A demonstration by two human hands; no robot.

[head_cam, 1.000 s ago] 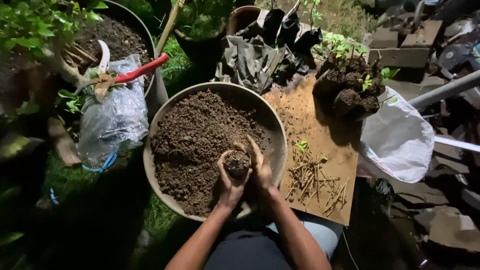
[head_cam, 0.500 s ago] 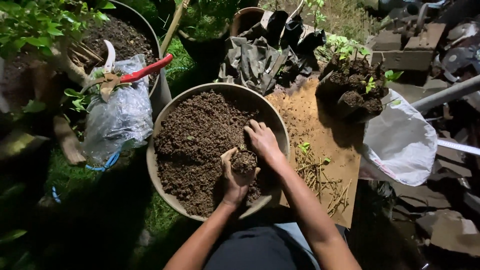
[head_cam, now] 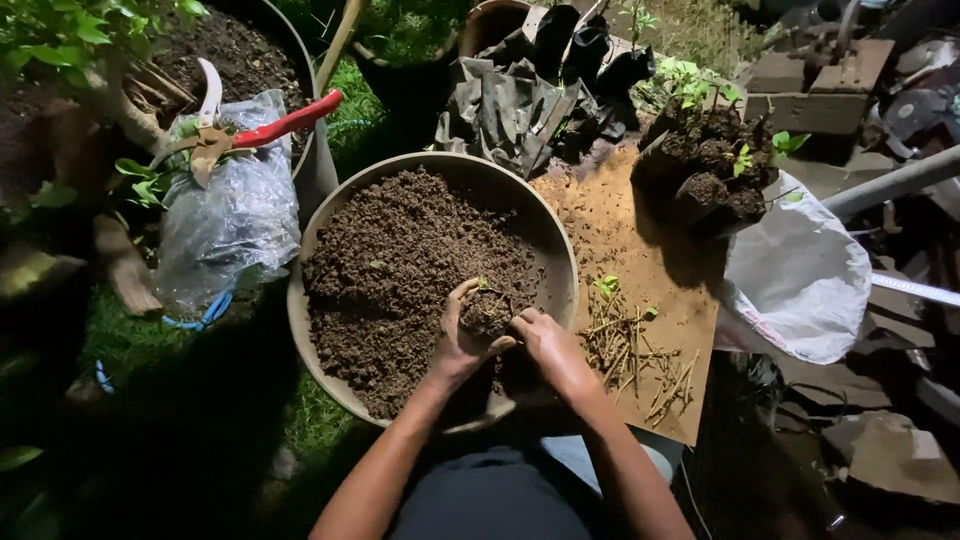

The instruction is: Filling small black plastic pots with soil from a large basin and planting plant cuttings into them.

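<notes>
A big round basin [head_cam: 300, 300] sits on the ground, full of dark brown soil [head_cam: 400, 260]. To its right lies a flat brown board [head_cam: 640, 260] with a small heap of cut twigs [head_cam: 630, 355] on it. Past the board is a white bag [head_cam: 800, 280], and above it stands a bunch of little black bags with seedlings [head_cam: 715, 165] already in them, so some of the potting looks done. A pile of empty black bags [head_cam: 520, 100] waits at the top, so more seems to be left. On the left, red-handled shears [head_cam: 255, 125] rest on a clear plastic bag [head_cam: 235, 225]. Right over the near side of the basin, the left hand [head_cam: 460, 345] is curled around a small black bag of soil [head_cam: 487, 315], holding it up. The right hand [head_cam: 545, 340] is pressed against the bag's right side, fingers closed in on it. A tiny green sprout [head_cam: 486, 285] pokes out of the top, so this bag looks nearly filled.
</notes>
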